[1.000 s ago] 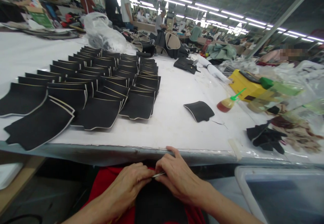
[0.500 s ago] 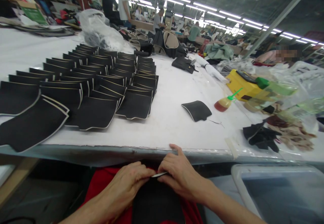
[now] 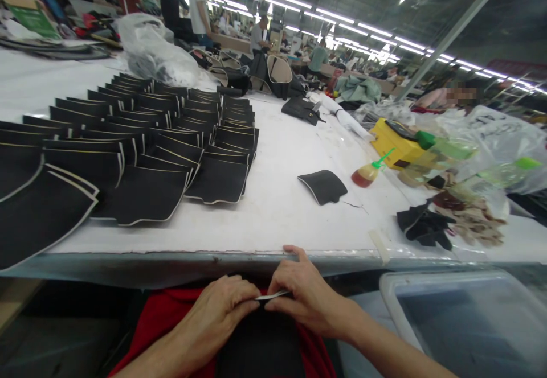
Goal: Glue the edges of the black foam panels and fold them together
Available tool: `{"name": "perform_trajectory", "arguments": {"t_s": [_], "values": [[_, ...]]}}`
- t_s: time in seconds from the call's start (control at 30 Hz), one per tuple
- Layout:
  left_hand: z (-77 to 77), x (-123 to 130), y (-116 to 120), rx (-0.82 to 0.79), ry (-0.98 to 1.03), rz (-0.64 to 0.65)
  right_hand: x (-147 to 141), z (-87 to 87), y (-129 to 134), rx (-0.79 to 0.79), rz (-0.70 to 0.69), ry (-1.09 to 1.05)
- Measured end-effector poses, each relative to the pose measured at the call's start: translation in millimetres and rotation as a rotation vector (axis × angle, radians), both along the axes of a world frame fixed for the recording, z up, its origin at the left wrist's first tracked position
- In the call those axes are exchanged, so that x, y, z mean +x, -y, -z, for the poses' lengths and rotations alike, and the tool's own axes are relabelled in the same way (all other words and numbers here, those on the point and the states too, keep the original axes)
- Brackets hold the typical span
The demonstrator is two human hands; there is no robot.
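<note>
Over my lap lies a black panel (image 3: pixel 260 344) with a pale edge along its far end. My left hand (image 3: pixel 231 304) pinches that edge between thumb and fingers. Close beside it, my right hand (image 3: pixel 301 292) pinches the same edge, its index finger raised toward the table rim. A short pale strip of the edge shows between the two hands. On the table ahead lies a single black panel (image 3: pixel 323 187), slightly curved. Rows of similar black panels (image 3: pixel 147 193) with pale edges overlap one another on the left.
A white-topped table (image 3: pixel 273 224) spans the view. To the right are a small bottle with red-brown liquid (image 3: pixel 364 176), a yellow box (image 3: pixel 395 144), dark gloves (image 3: pixel 423 224) and plastic bags. A translucent bin (image 3: pixel 465 315) stands at lower right. People work further back.
The view has turned slightly right, so the table items appear shifted left. Both hands keep their pinch on the panel's edge, with a little more pale strip showing between them.
</note>
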State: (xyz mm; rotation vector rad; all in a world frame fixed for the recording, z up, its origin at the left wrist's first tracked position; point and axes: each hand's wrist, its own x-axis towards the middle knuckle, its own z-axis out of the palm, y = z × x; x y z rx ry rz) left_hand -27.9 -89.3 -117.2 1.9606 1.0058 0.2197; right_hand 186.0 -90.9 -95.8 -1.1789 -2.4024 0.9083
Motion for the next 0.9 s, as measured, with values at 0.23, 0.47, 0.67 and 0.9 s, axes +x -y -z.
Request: {"name": "perform_trajectory", "arguments": {"t_s": [0.23, 0.47, 0.67, 0.9], "values": [[3.1, -1.9, -0.3, -0.083, 0.039, -0.024, 14.2, -5.7, 1.6, 0.002, -0.014, 0.078], [2.5, -2.7, -0.6, -0.067, 0.010, -0.028, 18.1, -5.4, 1.7, 0.030, -0.051, 0.111], [0.6, 3.8, -2.4, -0.048, -0.020, -0.019, 16.4, 2.5, 0.3, 0.063, -0.038, 0.097], [4.5, 14.3, -4.8, -0.025, 0.084, -0.026, 15.1, 7.6, 1.4, 0.071, 0.003, 0.011]]}}
